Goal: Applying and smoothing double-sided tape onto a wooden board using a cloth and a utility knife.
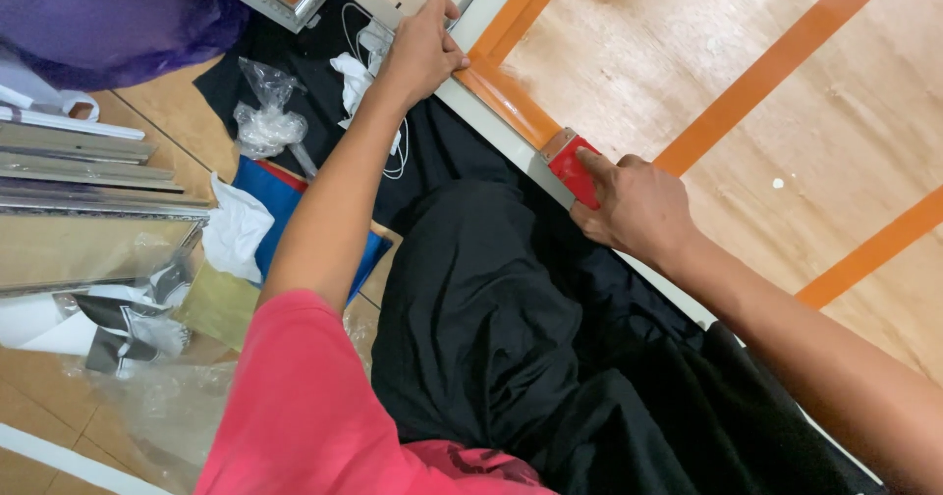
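Left hand (424,48) is clamped over the white frame edge (496,132) of the plywood panel; right hand (634,205) pinches a small red scraper (575,169) against the orange tape (506,97). Scraper's probably light and stiff, best gripped by its back.

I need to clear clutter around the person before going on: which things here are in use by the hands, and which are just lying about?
In use:
- red scraper, pressed by the right hand
- orange tape along the board's edge
- wooden board, its white frame gripped by the left hand

Lying about:
- crumpled plastic bag
- white cord
- blue folder
- metal frame strips
- purple bag
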